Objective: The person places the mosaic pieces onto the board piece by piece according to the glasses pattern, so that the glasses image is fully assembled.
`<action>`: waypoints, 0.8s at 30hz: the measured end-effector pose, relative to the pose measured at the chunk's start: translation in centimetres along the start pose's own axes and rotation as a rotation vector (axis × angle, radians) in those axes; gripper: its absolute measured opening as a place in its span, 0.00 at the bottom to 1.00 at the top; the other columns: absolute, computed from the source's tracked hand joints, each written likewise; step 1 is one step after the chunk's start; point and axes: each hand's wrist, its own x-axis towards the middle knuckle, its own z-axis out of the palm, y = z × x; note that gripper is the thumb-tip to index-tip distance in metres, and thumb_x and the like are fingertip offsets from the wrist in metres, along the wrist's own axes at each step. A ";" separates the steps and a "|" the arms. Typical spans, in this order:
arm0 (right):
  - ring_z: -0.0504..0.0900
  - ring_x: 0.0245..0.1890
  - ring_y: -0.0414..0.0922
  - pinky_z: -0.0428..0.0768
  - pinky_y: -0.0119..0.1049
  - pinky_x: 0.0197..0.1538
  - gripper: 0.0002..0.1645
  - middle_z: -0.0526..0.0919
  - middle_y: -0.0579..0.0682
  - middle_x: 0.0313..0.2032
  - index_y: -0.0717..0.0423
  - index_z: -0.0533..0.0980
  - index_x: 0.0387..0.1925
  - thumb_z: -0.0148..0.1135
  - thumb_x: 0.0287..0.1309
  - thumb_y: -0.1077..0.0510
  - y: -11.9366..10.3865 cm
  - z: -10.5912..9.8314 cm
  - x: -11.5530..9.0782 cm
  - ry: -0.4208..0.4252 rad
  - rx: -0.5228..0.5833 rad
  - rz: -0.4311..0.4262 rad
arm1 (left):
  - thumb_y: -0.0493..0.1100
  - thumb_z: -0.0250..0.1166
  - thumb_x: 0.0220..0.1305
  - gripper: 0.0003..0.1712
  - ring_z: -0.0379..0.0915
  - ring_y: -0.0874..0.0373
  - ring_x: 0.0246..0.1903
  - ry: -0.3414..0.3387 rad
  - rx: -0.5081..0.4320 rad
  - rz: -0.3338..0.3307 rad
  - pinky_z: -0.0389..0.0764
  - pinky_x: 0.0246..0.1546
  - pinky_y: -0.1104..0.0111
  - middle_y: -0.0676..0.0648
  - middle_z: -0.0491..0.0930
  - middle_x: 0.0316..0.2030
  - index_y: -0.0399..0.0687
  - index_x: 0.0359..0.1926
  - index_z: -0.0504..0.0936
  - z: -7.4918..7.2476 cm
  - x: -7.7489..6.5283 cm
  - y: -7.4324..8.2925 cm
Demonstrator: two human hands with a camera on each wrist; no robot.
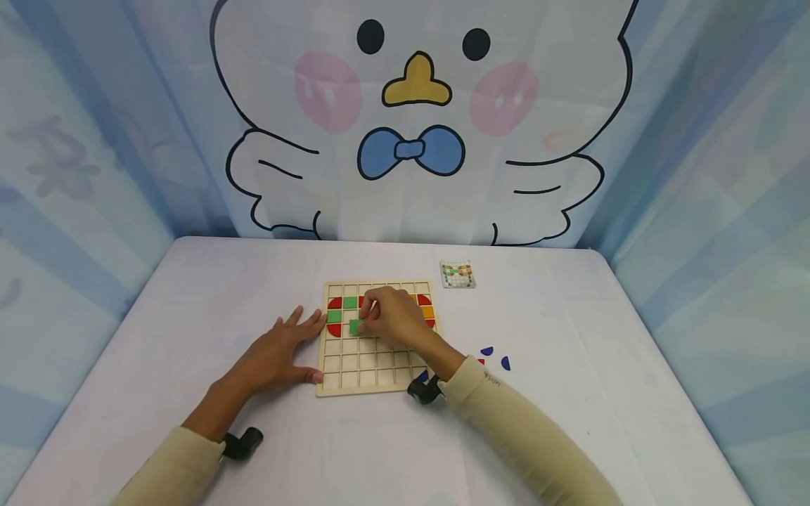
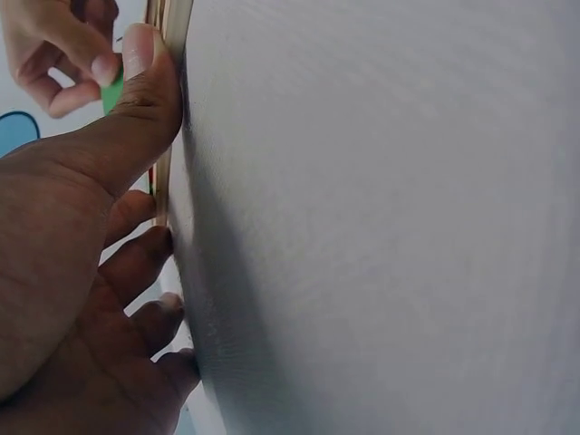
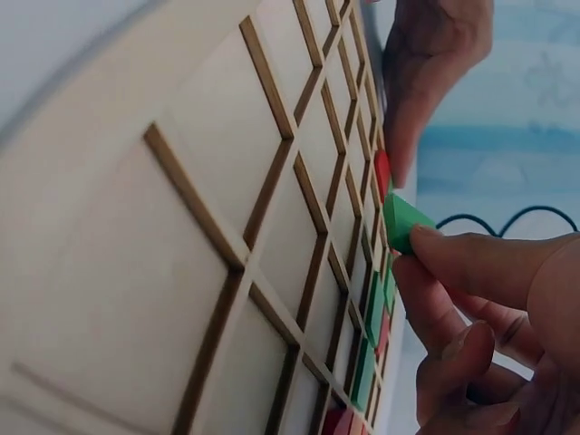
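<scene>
A wooden grid board (image 1: 367,381) lies on the table. My right hand (image 1: 397,320) is over its upper half and pinches a green square tile (image 3: 404,223) between thumb and finger. In the head view this tile overlaps a cell in the third row. Spread along the board's left edge, my left hand (image 1: 278,357) touches it with fingers and thumb. Red quarter-round pieces (image 1: 335,303) and green squares (image 1: 350,302) fill cells at the upper left. An orange square (image 1: 427,312) sits between red pieces at the right, partly behind my right hand.
Behind the board lies a small pattern card (image 1: 458,275). Loose blue pieces (image 1: 486,351) and a red one (image 1: 481,361) are to the board's right. Another blue piece (image 1: 422,377) shows beside the right wrist camera. A printed curtain (image 1: 411,204) stands behind the table.
</scene>
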 end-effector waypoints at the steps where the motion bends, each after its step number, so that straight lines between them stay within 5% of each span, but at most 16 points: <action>1: 0.81 0.27 0.40 0.73 0.33 0.28 0.13 0.84 0.42 0.23 0.45 0.81 0.28 0.82 0.56 0.56 -0.1 0.2 0.1 -0.003 -0.004 0.004 | 0.64 0.82 0.50 0.65 0.46 0.16 0.78 0.000 -0.003 -0.003 0.62 0.72 0.27 0.42 0.56 0.84 0.55 0.84 0.59 0.0 0.0 0.0; 16: 0.80 0.26 0.41 0.75 0.34 0.28 0.08 0.83 0.41 0.24 0.44 0.84 0.30 0.77 0.62 0.54 -1.2 1.6 1.0 -0.044 -0.086 0.065 | 0.64 0.82 0.50 0.65 0.48 0.13 0.76 0.007 -0.004 -0.004 0.63 0.70 0.26 0.39 0.56 0.83 0.55 0.83 0.60 -0.2 -0.2 0.3; 24: 0.80 0.26 0.40 0.74 0.33 0.27 0.06 0.84 0.42 0.25 0.47 0.86 0.36 0.79 0.60 0.56 -0.5 0.6 0.1 -0.014 -0.017 0.048 | 0.64 0.82 0.51 0.65 0.48 0.14 0.76 0.009 0.002 -0.002 0.63 0.70 0.26 0.39 0.56 0.83 0.55 0.84 0.59 -0.1 -0.1 0.1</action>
